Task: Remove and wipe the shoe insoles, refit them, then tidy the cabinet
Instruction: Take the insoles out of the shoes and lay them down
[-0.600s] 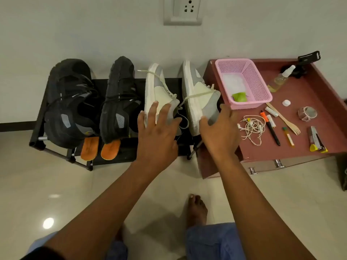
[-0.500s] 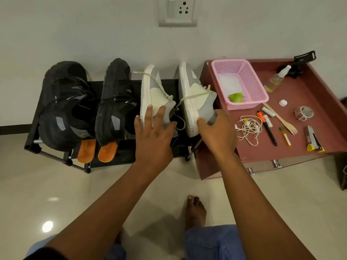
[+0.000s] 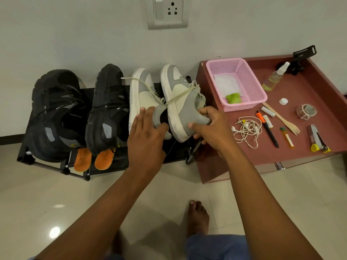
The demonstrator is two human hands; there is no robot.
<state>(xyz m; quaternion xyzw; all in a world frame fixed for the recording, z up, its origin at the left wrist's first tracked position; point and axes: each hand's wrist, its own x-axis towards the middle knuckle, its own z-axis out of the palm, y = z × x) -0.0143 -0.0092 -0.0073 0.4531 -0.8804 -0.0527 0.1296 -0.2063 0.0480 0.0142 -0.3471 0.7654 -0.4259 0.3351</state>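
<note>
Early stage: right hand grips the right grey-white sneaker at twelve o'clock on the shoe rack; left hand, fingers straight, presses its mate. Wiping, refitting, tidying remain.

Wall socket above; tiled floor (glossy) below.

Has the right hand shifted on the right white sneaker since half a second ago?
Yes. The right hand has curled round the heel of the right white sneaker, nearer the cabinet edge.
</note>
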